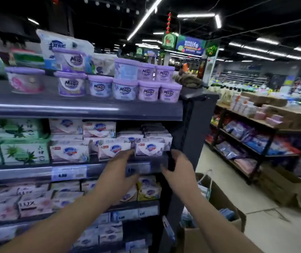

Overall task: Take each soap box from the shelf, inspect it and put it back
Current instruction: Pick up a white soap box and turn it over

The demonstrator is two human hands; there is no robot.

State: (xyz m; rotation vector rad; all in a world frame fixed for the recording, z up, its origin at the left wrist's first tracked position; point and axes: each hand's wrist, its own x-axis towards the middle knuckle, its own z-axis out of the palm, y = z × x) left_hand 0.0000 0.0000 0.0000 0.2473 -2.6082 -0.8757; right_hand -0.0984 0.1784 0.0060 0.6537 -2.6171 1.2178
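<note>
Shelf (83, 110) fills left of frame. Soap boxes (69, 152) line its middle row at centre; rightmost soap box (149, 147) sits just above both hands. Left hand (120, 168): fingers straight, holding nothing. Right hand (179, 172): fingers curled at end post (193, 125); can't tell if they grip it.

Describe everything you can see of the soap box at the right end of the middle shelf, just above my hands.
The soap box is a pale lilac and white carton, seemingly cardboard, with a blue and red shield logo on its front and a small red tag top left. It stands closed, front outward, at the shelf edge, similar boxes above and left of it. The left hand reaches toward its lower left corner; blur hides any contact. The right hand is lower right, apart.
</note>
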